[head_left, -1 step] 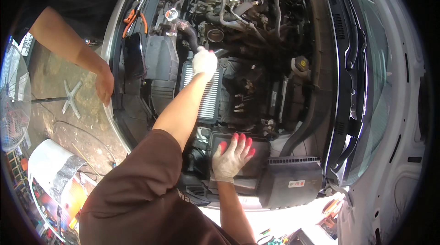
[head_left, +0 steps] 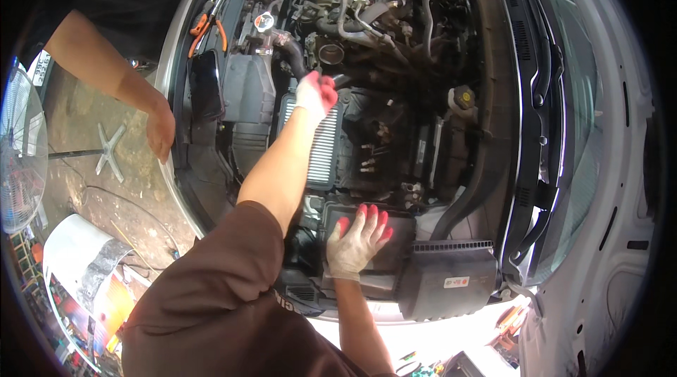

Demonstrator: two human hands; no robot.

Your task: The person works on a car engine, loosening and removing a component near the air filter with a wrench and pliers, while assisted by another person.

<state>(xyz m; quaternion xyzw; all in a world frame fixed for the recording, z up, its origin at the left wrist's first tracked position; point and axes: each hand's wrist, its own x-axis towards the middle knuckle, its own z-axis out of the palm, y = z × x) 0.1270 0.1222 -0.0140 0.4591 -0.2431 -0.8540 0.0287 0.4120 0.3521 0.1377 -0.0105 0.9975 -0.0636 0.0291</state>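
My left hand (head_left: 316, 93), in a white glove with red-coated fingers, is over the far end of a pleated air filter (head_left: 323, 155) with a black frame. Its fingers are curled in, and whatever they may hold is hidden. The filter lies flat in the engine bay, its near part showing below my wrist. Closer to me, my right hand (head_left: 355, 244) rests palm down on a flat dark cover (head_left: 400, 232), fingers spread and nothing held. Beside it to the right sits a black plastic housing (head_left: 448, 282) with a small white label.
A co-worker's hand (head_left: 161, 134) hangs at the car's front edge on the left. Pliers (head_left: 209, 28), a ratchet (head_left: 220, 2) and a black phone (head_left: 206, 84) lie along that edge. Beyond it stand a fan (head_left: 22, 151) and a white bucket (head_left: 81, 257).
My left hand has turned at the wrist, so its red-coated fingers now show where the white back showed before. My right hand and the co-worker's hand stay where they were.
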